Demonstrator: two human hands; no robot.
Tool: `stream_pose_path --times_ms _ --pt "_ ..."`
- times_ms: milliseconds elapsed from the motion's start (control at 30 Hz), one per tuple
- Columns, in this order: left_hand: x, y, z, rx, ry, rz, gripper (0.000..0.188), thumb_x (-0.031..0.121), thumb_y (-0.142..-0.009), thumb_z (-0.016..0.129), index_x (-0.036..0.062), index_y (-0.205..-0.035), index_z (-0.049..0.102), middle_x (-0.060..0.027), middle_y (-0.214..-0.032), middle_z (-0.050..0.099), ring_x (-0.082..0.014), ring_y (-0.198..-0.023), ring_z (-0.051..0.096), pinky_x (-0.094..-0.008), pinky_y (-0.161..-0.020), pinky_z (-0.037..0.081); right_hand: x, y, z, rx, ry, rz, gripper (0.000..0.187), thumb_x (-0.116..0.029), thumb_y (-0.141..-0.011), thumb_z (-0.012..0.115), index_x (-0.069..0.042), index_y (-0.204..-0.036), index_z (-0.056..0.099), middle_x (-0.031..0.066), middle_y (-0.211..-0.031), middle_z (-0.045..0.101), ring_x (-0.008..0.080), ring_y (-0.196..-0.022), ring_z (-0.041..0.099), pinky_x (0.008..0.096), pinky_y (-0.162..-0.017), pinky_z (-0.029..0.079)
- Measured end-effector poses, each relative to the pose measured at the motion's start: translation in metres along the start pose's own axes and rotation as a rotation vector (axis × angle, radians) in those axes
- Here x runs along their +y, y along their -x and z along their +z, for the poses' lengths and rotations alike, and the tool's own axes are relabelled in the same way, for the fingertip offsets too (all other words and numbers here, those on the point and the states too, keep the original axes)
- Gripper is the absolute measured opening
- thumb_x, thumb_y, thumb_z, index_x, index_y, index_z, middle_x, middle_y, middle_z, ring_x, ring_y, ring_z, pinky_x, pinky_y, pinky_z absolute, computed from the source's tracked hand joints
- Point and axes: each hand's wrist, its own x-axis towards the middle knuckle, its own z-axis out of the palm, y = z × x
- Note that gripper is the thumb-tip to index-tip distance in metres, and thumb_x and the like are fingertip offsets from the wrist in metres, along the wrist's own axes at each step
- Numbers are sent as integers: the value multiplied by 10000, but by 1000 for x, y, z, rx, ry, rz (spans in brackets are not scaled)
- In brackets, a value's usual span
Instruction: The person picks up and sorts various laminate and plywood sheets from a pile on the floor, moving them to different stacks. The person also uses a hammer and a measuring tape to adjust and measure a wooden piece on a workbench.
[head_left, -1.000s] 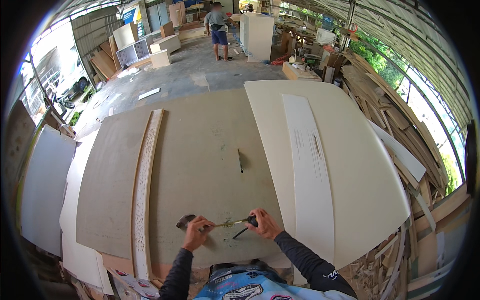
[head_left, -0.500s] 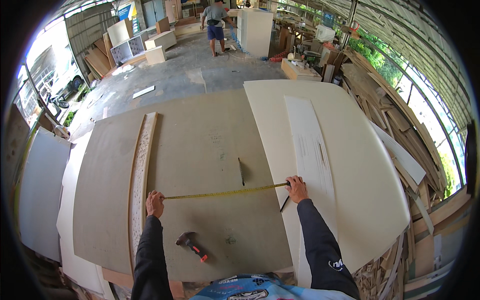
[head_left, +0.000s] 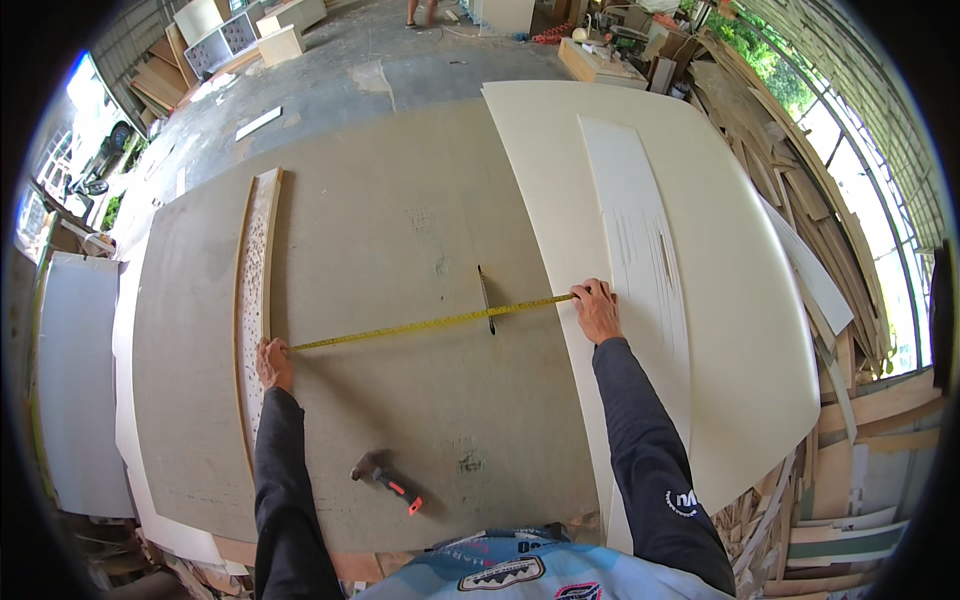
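Observation:
A yellow tape measure [head_left: 430, 322] is stretched across a large grey-brown board. My left hand [head_left: 274, 365] pinches its left end at the inner edge of a narrow, wood-edged strip [head_left: 258, 250] with a speckled face. Over the cream sheet's left edge, my right hand [head_left: 598, 312] is closed on the tape's other end; the fingers mostly hide what is there. The blade crosses a slim dark pen-like stick [head_left: 484, 285] lying on the board. Nearer to me, a claw hammer [head_left: 388, 482] with a black and red handle lies between my forearms.
The grey-brown board [head_left: 380, 220] carries the strip and hammer. A cream sheet [head_left: 720, 260] overlaps its right side, with a long white scratched panel [head_left: 640, 230] on top. Scrap timber [head_left: 800, 190] is piled along the right. Cabinets [head_left: 225, 45] and a person's legs [head_left: 422, 12] appear far off.
Both hands and the stretched tape have moved farther away along the board, so the blade now crosses the dark stick. The view has tipped downward. The hammer stays on the board.

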Motion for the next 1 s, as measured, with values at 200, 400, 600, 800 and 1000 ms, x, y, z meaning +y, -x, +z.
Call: stream_pose_path --times_ms 200,400,600,800,1000 --pt "-15 -10 -5 20 -201 25 124 -3 -735 587 65 -825 641 -137 -960 536 -309 -974 519 -383 -803 438 -22 0 14 16 0 -48 121 -180 -849 569 -153 -955 620 26 -995 505 242 -1002 455 428 -817 375" --pt "-39 -8 -1 -56 -116 -29 137 -6 -735 595 77 -838 631 -127 -961 519 -291 -983 516 -383 -793 440 -35 3 27 58 38 -46 89 -177 -843 558 -158 -901 622 20 -953 512 243 -961 458 434 -783 371" --pt "-32 -5 -3 -97 -75 -44 124 -13 -734 597 60 -829 625 -119 -971 507 -288 -960 521 -377 -773 444 -31 1 26 98 24 -79 79 -181 -830 573 -156 -883 625 20 -943 513 241 -950 463 433 -774 375" --pt "-31 -2 -14 -67 79 -65 301 -24 -755 589 69 -1041 603 -141 -1022 503 -313 -993 519 -399 -835 435 -37 3 28 110 50 -42 81 -172 -832 574 -144 -888 626 18 -951 516 238 -971 464 434 -782 376" --pt "-29 50 -33 121 161 -217 645 63 -754 661 101 -1340 394 -180 -1270 452 -353 -1233 393 -417 -1019 340 -37 5 28 131 29 -56 78 -150 -835 571 -134 -890 625 18 -967 521 238 -992 463 433 -785 373"
